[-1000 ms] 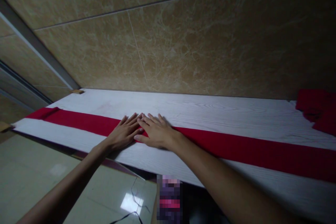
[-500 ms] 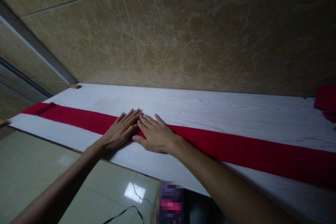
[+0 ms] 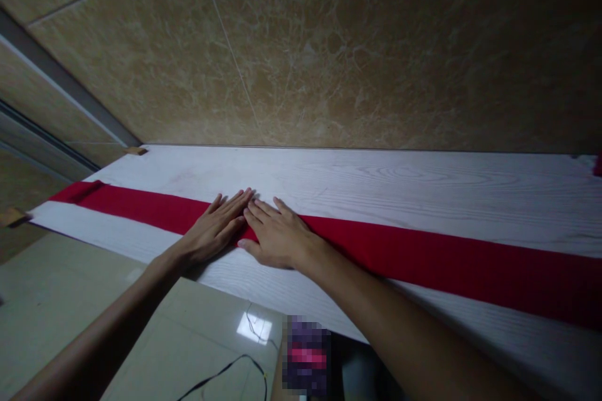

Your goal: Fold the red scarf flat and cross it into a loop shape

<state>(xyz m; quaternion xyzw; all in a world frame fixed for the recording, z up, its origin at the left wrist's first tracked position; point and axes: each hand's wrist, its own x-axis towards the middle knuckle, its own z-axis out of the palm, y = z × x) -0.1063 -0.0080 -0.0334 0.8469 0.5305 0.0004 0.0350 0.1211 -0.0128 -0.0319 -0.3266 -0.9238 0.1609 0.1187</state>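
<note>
Fingers point(image 3: 236, 204) of the left hand point(image 3: 211, 232) and of the right hand point(image 3: 279, 237) are stretched out straight and laid flat, palms down, over a red cloth strip point(image 3: 437, 260), without being closed on it. At the far left, a wooden block point(image 3: 14, 217) is seen by the near corner of a white board point(image 3: 338, 178), and a second wooden block point(image 3: 136, 151) is placed at its far corner, beside the foot of a grey metal profile point(image 3: 70, 81). The strip is spread lengthwise along the board, from its left end, where a fold is noticed across the cloth, until the right border of the view. Near the middle, it is crossed by the left hand, whose fingers are held rather close together, with their tips extended past the far edge of the cloth. On the pale tiled floor point(image 3: 70, 282), nearer to the viewer, a thin black cable point(image 3: 230, 364) is laid in a curve. Immediately right of the left hand, the right hand is rested on the same strip, with fingers slightly spread and thumb pointed to the left; whether the two hands are touching cannot be told. Behind them, the board is bordered by a brown marbled wall point(image 3: 357, 62). At the right border, by the far edge of the board, a small part of a red thing point(image 3: 597, 165) is visible, too much cut off to be recognised.
</note>
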